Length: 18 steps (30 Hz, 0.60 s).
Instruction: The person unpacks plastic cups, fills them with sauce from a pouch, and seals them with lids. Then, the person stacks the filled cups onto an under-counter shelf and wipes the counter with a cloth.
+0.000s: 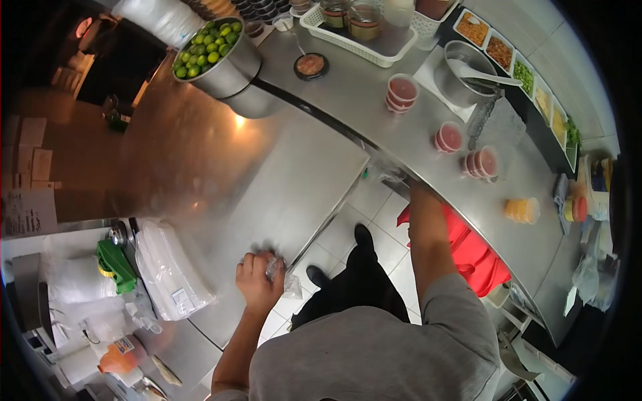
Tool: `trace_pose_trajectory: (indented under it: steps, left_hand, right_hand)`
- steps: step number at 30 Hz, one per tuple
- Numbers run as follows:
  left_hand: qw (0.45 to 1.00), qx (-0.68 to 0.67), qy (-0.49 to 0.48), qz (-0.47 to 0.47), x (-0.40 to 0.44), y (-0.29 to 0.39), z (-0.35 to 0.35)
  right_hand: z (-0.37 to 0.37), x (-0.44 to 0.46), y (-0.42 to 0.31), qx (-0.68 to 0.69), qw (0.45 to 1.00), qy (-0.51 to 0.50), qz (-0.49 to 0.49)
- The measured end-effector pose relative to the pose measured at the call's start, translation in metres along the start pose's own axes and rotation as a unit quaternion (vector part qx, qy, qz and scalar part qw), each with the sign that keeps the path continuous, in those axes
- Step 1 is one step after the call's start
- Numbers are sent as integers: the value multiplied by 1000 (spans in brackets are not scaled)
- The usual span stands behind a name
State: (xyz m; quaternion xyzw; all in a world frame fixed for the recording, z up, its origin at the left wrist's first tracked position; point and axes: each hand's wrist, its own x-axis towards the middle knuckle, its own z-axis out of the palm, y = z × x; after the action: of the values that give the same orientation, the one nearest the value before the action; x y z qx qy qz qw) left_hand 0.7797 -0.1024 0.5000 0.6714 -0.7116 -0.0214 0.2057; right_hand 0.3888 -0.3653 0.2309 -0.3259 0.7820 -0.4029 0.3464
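Observation:
My left hand (259, 277) rests on the steel table (267, 200) near its edge, its fingers curled round a crumpled clear plastic bag (291, 286) that hangs past the edge. My right forearm (428, 227) reaches forward to the edge of the steel counter (361, 100). The counter hides the right hand and its fingers. Clear plastic (386, 170) shows at the counter's edge beside that wrist, and red cloth (468, 257) hangs below the edge to the right of the arm.
On the counter are stacked cups of red filling (480, 162), a cup stack of yellow filling (522, 210), a metal bowl (461, 73) and a white basket (374, 53). A steel pot of limes (208, 50) stands at upper left. Packed white bags (170, 271) lie at left.

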Motion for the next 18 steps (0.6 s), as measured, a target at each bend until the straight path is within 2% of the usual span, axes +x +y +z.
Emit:
trace_pose_trajectory:
  steps: [4,13,18]
  left_hand:
    - [1000,-1,8,0,0,0,1]
    - [1000,-16,-1,-9,1,-1,1]
    - [999,-32,-2,-14,0,-5,1]
  right_hand:
    - [-10,12,3,123,991,-34,38]
    - [8,12,0,277,957,-42,72]
    - [-5,4,-3,424,896,-105,82]
